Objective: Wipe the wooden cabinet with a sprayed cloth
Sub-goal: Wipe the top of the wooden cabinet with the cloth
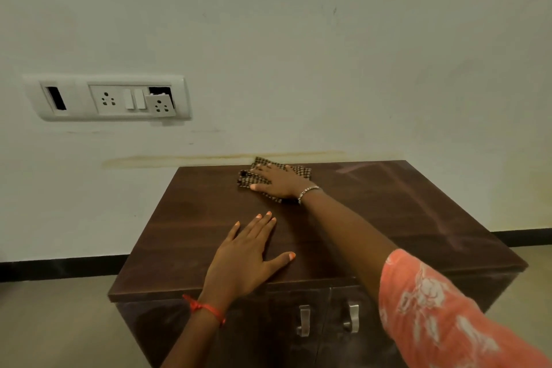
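A pale wall (298, 54) stands behind the dark wooden cabinet (388, 218), with a socket panel (107, 98) to the left. The left hand (248, 254) lies flat on the cabinet top near the front edge, fingers straight. The right hand (277, 181), fingers spread flat, presses the checked cloth (248, 180) at the top's back edge. Two metal handles (304, 321) show on the doors.

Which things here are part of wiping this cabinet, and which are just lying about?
Part of the job: checked cloth; right hand pressing flat on it; wooden cabinet; left hand resting flat on its top.
Just there: wall socket panel with one loose socket; yellowish wall stain; black skirting.
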